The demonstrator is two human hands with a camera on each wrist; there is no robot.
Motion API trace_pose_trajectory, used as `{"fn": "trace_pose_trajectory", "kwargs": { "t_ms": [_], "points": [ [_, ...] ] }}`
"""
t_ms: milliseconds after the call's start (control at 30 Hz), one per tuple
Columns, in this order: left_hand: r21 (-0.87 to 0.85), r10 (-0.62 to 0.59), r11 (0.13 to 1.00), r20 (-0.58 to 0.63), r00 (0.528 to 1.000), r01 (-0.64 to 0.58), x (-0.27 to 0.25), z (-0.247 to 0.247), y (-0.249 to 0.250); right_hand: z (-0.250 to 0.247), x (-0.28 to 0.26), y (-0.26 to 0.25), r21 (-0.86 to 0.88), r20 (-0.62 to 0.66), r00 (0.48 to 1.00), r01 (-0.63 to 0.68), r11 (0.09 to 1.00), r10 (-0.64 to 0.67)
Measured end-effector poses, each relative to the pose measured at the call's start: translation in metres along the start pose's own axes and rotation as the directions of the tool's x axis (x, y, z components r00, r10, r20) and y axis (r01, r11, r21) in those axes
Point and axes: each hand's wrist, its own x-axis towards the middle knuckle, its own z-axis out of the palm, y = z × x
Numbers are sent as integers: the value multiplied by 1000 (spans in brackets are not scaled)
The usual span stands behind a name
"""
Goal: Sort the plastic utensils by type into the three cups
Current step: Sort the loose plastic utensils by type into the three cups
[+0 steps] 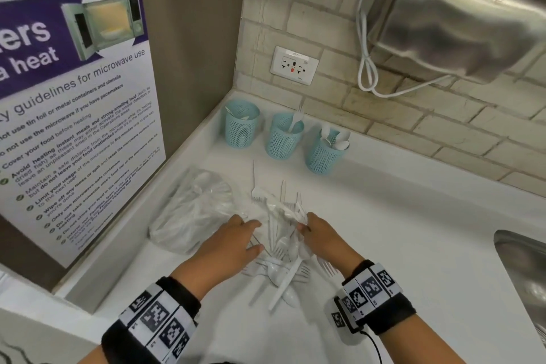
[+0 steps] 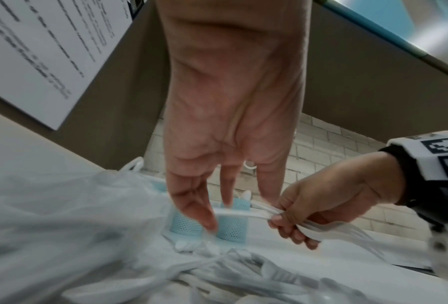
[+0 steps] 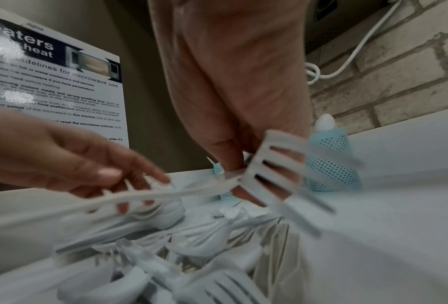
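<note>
A heap of white plastic utensils (image 1: 280,242) lies on the white counter. Three light-blue mesh cups stand at the back: the left cup (image 1: 240,124), the middle cup (image 1: 283,136) with a fork in it, the right cup (image 1: 325,151) with spoons. My right hand (image 1: 313,230) grips a bunch of white forks (image 3: 282,170) over the heap, their tines pointing toward the wrist. My left hand (image 1: 239,239) hovers beside it with straight fingers, its fingertips (image 2: 209,222) near a fork handle (image 2: 238,214) that sticks out of the right hand (image 2: 303,216).
A crumpled clear plastic bag (image 1: 192,210) lies left of the heap. A microwave poster (image 1: 68,97) leans on the left wall. A steel sink (image 1: 523,269) is at the right edge. A metal dispenser (image 1: 461,15) and white cord (image 1: 369,68) hang on the brick wall.
</note>
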Motion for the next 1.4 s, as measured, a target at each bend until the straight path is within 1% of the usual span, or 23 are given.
{"fn": "trace_pose_trajectory", "kwargs": {
  "t_ms": [67,133,167,267,367,400,467,533,567,633,667,733,800,867,933,967,1000,1033,1100,1133,1200,1300,1400],
  "points": [
    [-35,60,997,-110,992,-64,2,2,11,1,1,-2,-10,-36,999,29,1000,-30],
    [26,128,992,-199,972,-125,6,5,23,1,1,-5,-15,-71,996,52,999,-53],
    [65,155,987,-202,967,-145,9,8,28,1,0,-8,-13,-87,994,64,998,-65],
    [197,219,962,-144,965,-189,17,17,36,-2,-5,-18,-7,-124,985,122,992,-122],
    [291,224,940,-137,965,-177,26,22,37,-5,-7,-27,37,-148,973,187,982,-180],
    [307,213,939,-161,964,-157,30,23,37,-6,-8,-28,53,-148,972,194,980,-185],
    [329,187,939,-262,947,-95,39,24,36,-5,-9,-30,51,-135,972,200,978,-192],
    [321,167,946,-343,924,-51,47,18,34,-5,-11,-31,67,-145,968,217,974,-206],
    [312,162,949,-344,925,-51,51,15,32,-5,-12,-31,96,-163,963,230,968,-213],
    [285,185,954,-311,932,-94,56,8,26,-7,-12,-30,183,-212,953,258,949,-218],
    [282,206,952,-292,934,-121,57,7,23,-8,-12,-29,256,-238,949,267,929,-207],
    [277,226,949,-271,935,-149,56,3,20,-12,-12,-27,421,-290,944,275,865,-159],
    [180,195,972,-274,942,-149,55,-2,17,-16,-13,-26,510,-319,942,264,819,-106],
    [6,118,993,-315,942,-122,50,-10,16,-19,-11,-23,528,-334,939,258,809,-81],
    [-110,52,989,-381,923,-101,47,-17,16,-17,-5,-18,448,-338,935,259,856,-106],
    [-147,36,984,-401,915,-103,45,-19,15,-14,0,-15,329,-321,938,241,913,-132],
    [-183,24,977,-412,911,-109,43,-20,14,-10,4,-10,175,-273,950,200,964,-148],
    [-215,15,970,-417,909,-115,41,-21,14,-6,8,-6,17,-199,970,149,989,-143],
    [-265,2,957,-411,912,-121,39,-22,13,5,14,1,-233,-45,996,59,971,-71],
    [-291,-5,949,-403,915,-122,38,-21,12,10,16,2,-308,0,999,48,950,-50],
    [-330,-15,936,-382,924,-121,35,-18,11,16,16,1,-370,18,998,61,927,-59],
    [-361,-23,925,-364,931,-118,34,-13,10,21,18,0,-413,-53,992,81,907,-113],
    [-414,-47,904,-346,937,-108,34,-11,9,24,19,1,-461,-66,988,95,882,-141]
  ]
}}
